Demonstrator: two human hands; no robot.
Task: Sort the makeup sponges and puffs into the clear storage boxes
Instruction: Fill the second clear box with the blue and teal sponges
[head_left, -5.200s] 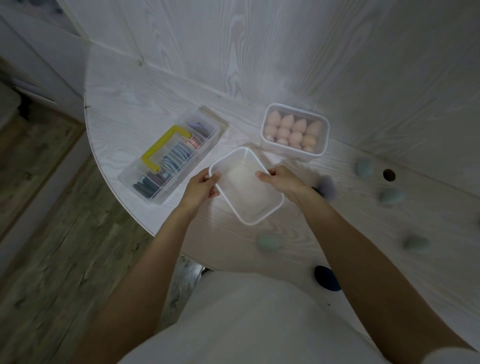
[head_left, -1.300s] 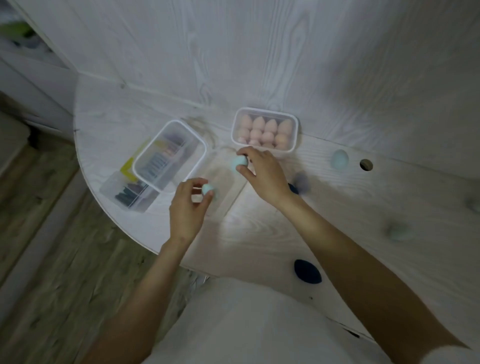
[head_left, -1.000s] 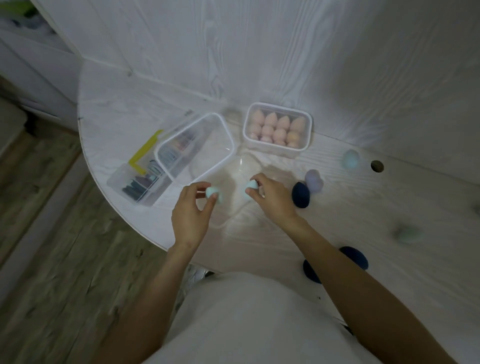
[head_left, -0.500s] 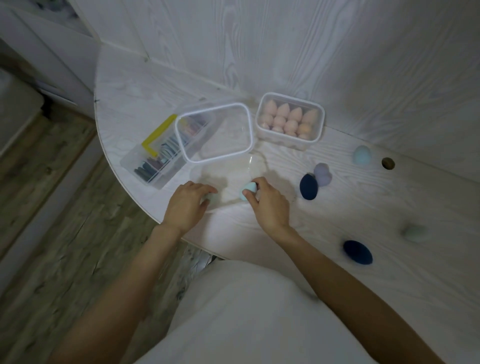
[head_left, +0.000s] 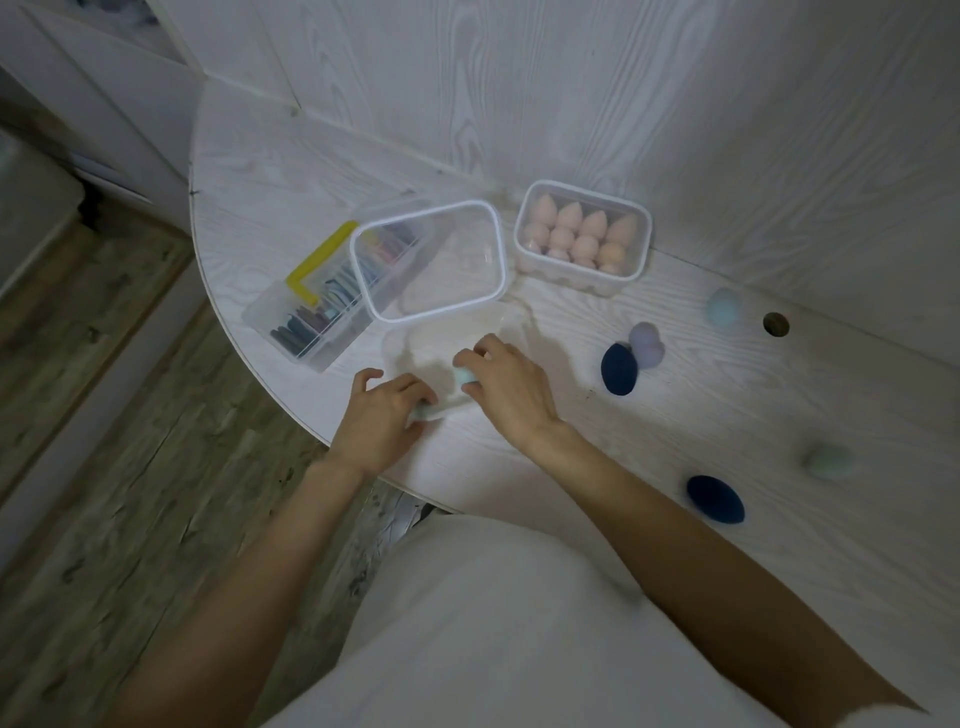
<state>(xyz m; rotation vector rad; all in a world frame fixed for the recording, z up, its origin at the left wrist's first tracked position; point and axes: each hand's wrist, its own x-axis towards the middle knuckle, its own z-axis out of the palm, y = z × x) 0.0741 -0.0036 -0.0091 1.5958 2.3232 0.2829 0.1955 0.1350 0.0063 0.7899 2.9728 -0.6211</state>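
Head view, white woodgrain table (head_left: 649, 395), matching wall (head_left: 571, 93), wood floor (head_left: 130, 415)

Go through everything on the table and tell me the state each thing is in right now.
Pink sponge box: full, lid off.
Clear lid: off, leaning on organizer box.
Organizer box: filled, partly covered.
Empty clear box: open.
Left hand: holds a pale sponge.
Right hand: pinches teal sponge.
Navy sponges: loose, unsorted.
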